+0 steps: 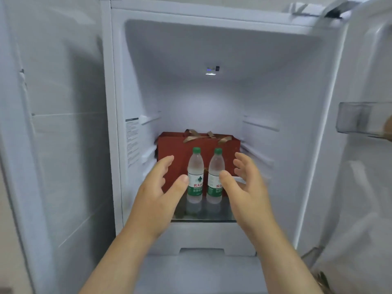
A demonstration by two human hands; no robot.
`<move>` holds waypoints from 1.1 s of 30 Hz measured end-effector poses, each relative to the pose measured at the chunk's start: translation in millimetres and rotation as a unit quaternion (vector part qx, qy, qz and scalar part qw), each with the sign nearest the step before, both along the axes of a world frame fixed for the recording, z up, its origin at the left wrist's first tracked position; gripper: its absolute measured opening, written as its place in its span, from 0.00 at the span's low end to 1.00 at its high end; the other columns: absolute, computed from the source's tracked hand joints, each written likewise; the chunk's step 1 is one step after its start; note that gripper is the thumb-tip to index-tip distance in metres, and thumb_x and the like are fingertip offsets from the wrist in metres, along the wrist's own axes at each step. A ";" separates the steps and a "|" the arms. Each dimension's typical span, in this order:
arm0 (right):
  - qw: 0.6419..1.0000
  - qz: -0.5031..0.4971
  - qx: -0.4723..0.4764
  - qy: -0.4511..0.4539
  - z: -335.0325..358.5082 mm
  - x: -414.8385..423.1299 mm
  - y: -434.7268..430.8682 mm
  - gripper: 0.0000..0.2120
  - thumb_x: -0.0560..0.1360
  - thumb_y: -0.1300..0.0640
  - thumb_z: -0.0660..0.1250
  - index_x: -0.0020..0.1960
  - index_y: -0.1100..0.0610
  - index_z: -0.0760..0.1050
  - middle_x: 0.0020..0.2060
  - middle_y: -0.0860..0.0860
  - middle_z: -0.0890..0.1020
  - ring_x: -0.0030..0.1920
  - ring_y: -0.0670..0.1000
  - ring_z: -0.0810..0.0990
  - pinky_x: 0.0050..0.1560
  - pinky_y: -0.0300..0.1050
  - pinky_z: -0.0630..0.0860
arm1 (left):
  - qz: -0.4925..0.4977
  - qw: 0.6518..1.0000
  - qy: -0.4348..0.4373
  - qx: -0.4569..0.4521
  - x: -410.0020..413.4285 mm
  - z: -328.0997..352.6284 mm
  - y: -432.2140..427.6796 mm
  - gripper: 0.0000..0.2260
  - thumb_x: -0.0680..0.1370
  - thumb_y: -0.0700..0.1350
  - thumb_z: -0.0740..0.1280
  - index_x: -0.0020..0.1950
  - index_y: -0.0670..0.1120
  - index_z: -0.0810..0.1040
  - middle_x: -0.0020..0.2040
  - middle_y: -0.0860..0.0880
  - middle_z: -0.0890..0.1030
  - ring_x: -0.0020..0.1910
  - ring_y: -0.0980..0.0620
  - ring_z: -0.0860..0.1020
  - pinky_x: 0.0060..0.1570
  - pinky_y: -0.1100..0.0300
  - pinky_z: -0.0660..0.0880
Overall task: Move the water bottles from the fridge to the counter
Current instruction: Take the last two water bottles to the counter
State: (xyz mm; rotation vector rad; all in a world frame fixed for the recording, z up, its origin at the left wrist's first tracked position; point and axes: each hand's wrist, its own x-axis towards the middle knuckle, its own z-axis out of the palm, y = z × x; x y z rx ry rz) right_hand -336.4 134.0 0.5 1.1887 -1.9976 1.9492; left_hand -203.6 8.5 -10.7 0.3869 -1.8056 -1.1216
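Observation:
Two clear water bottles with green caps and green-and-white labels stand side by side on a glass shelf (203, 218) inside the open fridge. The left bottle (195, 175) and the right bottle (215, 176) are upright. My left hand (158, 192) is open just left of the left bottle, thumb tip close to its label. To the right of the right bottle, my right hand (247, 187) is open with its thumb near that label. Neither hand grips a bottle.
A red gift box (176, 145) with tan ribbon handles stands behind the bottles. A white drawer (201, 240) sits below the shelf. The fridge door (364, 145) hangs open on the right with a clear bin (358, 120). A white wall panel is at left.

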 end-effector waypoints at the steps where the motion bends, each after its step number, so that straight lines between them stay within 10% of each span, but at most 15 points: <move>1: 1.000 -0.008 0.000 -0.003 -1.8 -12.2 -14.6 0.30 0.71 0.40 0.66 0.73 0.39 0.64 0.60 0.27 0.69 0.61 0.30 0.70 0.62 0.42 0.70 | 0.008 1.000 0.002 -0.002 -14.6 2.4 -8.8 0.31 0.67 0.67 0.63 0.70 0.66 0.66 0.72 0.61 0.69 0.71 0.57 0.68 0.67 0.54 0.68; 6: 0.993 -0.067 0.051 -0.082 -15.7 -71.4 -93.7 0.35 0.74 0.44 0.70 0.76 0.48 0.60 0.74 0.49 0.69 0.72 0.53 0.70 0.65 0.52 0.70 | 0.054 0.997 0.006 0.050 -93.7 -0.4 -61.9 0.36 0.68 0.65 0.64 0.75 0.57 0.65 0.73 0.56 0.70 0.71 0.55 0.68 0.66 0.54 0.66; 12: 0.967 -0.111 0.131 -0.188 -40.9 -138.5 -162.1 0.32 0.71 0.51 0.72 0.71 0.58 0.66 0.63 0.58 0.78 0.60 0.60 0.78 0.51 0.47 0.73 | 0.077 0.982 -0.105 0.135 -182.1 -35.1 -129.9 0.37 0.73 0.57 0.70 0.78 0.48 0.60 0.76 0.45 0.67 0.71 0.46 0.69 0.63 0.52 0.68; 24: 0.920 -0.208 0.298 -0.144 -64.9 -207.2 -207.9 0.31 0.65 0.43 0.78 0.59 0.57 0.69 0.46 0.52 0.78 0.52 0.58 0.81 0.44 0.49 0.74 | 0.092 0.960 -0.216 0.150 -253.2 -93.6 -183.5 0.25 0.60 0.54 0.80 0.53 0.50 0.76 0.47 0.51 0.82 0.46 0.47 0.81 0.45 0.53 0.79; 33: 0.954 -0.222 0.163 -0.120 -55.4 -173.5 -182.7 0.25 0.61 0.43 0.73 0.53 0.50 0.72 0.36 0.40 0.76 0.37 0.47 0.75 0.39 0.44 0.72 | 0.116 0.981 -0.112 0.112 -210.1 -64.6 -166.3 0.19 0.56 0.61 0.75 0.41 0.57 0.74 0.38 0.60 0.80 0.37 0.54 0.79 0.35 0.57 0.76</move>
